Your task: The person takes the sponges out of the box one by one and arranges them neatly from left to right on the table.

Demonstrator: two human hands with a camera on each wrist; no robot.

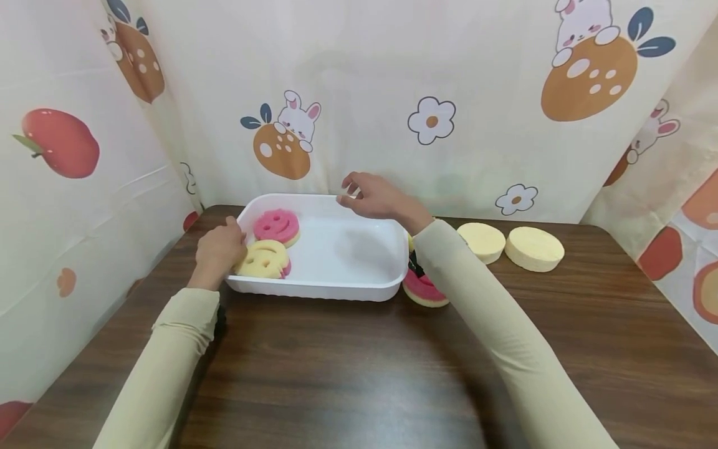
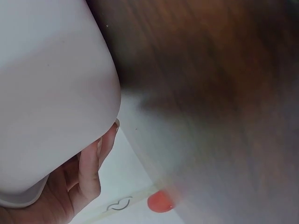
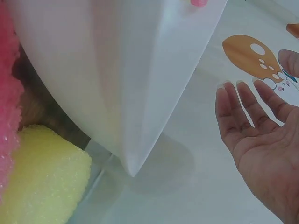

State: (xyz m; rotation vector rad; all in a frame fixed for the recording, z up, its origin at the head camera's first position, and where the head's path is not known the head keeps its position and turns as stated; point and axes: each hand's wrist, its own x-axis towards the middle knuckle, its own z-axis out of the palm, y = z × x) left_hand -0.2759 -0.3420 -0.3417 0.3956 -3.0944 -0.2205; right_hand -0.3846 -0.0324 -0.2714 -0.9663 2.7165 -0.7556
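A white plastic tray [image 1: 342, 290] stands on the table. At its left side my left hand [image 1: 219, 248] grips the wall; in the left wrist view the fingers [image 2: 88, 170] lie against the tray's outside. Inside at the left are two smiley-face sponges, a pink one [image 1: 276, 226] and a yellow one [image 1: 262, 258], close to that hand. My right hand [image 1: 373, 194] hovers over the back rim, holding nothing; the right wrist view shows its palm with fingers spread and relaxed. Partly hidden behind the right forearm is another pink sponge [image 1: 422, 290].
Two pale yellow round sponges [image 1: 480, 242] [image 1: 535, 249] lie on the dark wooden table [image 1: 336, 362] to the right of the tray. A printed curtain [image 1: 370, 75] closes off the back and both sides.
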